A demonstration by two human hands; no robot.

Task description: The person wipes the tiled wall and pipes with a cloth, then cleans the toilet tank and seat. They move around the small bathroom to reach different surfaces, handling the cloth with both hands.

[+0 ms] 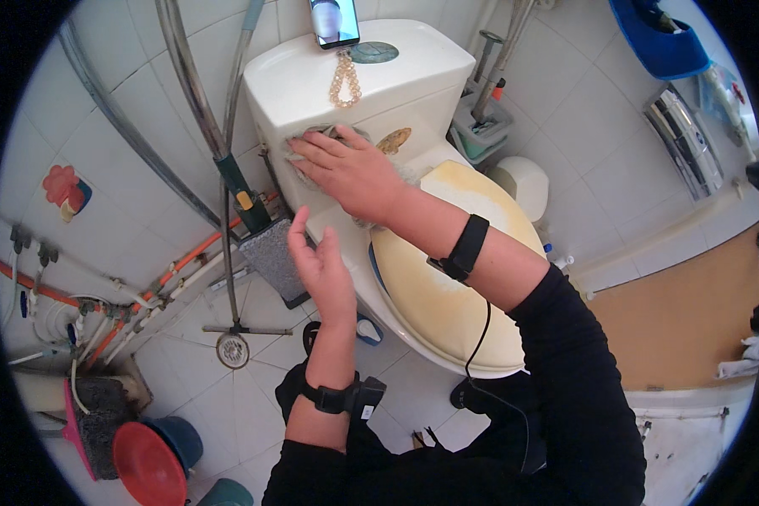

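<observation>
My right hand (354,171) presses a grey cloth (303,174) flat against the upper left front of the white toilet tank (411,95). More of the cloth shows beneath my wrist. My left hand (322,272) hovers beside the toilet's left side, fingers apart, with nothing in it. Below my right forearm lies the closed toilet lid, under a yellowish cover (443,303). A brown decoration (394,140) is on the tank front, right of my right hand. On the tank top stands a smartphone (335,22) with a beaded strap (345,82), near the oval flush button (374,52).
Mop poles and a grey flat mop (275,259) lean left of the toilet. Pipes (177,272) run along the left wall. A red basin (150,465) sits at lower left. Right of the tank are a plastic container (481,129) and a white bin (522,183).
</observation>
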